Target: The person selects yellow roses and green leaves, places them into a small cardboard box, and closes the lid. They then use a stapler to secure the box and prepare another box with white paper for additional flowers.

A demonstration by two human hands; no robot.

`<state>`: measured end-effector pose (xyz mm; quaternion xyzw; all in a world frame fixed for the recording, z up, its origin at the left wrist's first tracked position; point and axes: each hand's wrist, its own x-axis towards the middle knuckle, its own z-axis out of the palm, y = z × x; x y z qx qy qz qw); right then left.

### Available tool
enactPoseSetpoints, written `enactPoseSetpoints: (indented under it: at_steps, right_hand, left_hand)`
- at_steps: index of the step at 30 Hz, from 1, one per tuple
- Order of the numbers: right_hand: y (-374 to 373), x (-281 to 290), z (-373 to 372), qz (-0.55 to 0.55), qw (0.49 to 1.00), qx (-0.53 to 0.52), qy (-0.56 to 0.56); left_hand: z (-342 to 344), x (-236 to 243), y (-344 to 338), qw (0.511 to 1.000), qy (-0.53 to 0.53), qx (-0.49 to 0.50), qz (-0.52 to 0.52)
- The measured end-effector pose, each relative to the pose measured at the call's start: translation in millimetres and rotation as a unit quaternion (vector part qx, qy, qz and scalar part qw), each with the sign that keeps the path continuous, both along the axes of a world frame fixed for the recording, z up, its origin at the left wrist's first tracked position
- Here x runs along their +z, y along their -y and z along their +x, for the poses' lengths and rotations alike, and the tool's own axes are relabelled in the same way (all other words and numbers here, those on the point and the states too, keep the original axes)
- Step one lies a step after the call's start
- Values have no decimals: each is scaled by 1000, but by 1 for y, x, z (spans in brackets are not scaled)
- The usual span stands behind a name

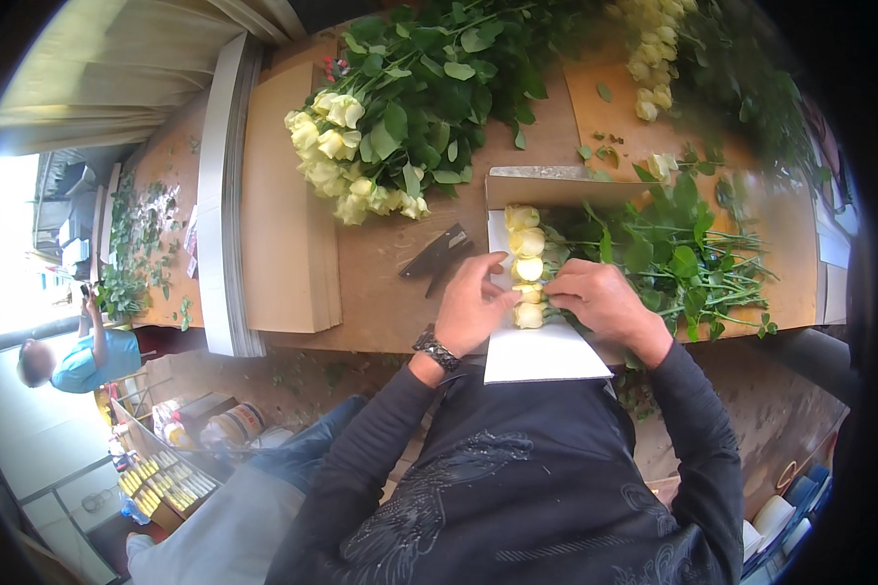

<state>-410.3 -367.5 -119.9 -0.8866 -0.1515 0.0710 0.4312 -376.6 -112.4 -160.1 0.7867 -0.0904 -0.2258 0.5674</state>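
Observation:
Several pale yellow roses (527,242) lie in a column, heads to the left, on a white-faced cardboard sheet (546,356). Their leafy stems (693,258) run off to the right across the table. My right hand (603,300) pinches at the neck of one of the lower roses (528,292), fingertips closed there. From the other side, my left hand (470,310) reaches in with index finger and thumb apart, the thumb touching the same bloom. The exact contact under the right fingertips is hidden.
A big bunch of cream roses (332,146) lies at the far left, more roses (654,58) at far right. A dark flat tool (435,255) rests left of the sheet. Cardboard stacks (283,214) stand farther left. Beyond, a person in blue (98,361) stands at the table.

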Motion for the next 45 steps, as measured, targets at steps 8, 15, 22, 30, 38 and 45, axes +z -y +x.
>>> enactPoseSetpoints:
  at_steps: [8, 15, 22, 30, 38, 45]
  right_hand:
    - [-2, 7, 19, -32, 995, -92, 2]
    - [-7, -17, 32, -93, 992, -66, 47]
    - [-9, -30, 29, -99, 986, -82, 106]
    - [-13, -27, 34, -112, 985, -79, 110]
    - [8, 0, 24, -62, 993, -86, 50]
    - [-3, -17, 27, -37, 994, -93, 49]
  left_hand:
    - [18, -3, -6, 998, 38, 22, -47]
    - [24, -18, 27, 992, 113, -53, -31]
    - [25, -19, 32, 989, 113, -90, 2]
    - [19, -11, 38, 993, 101, -67, 0]
    - [21, 0, 15, 987, 146, 61, -2]
    - [18, -18, 33, 995, 85, 55, 0]
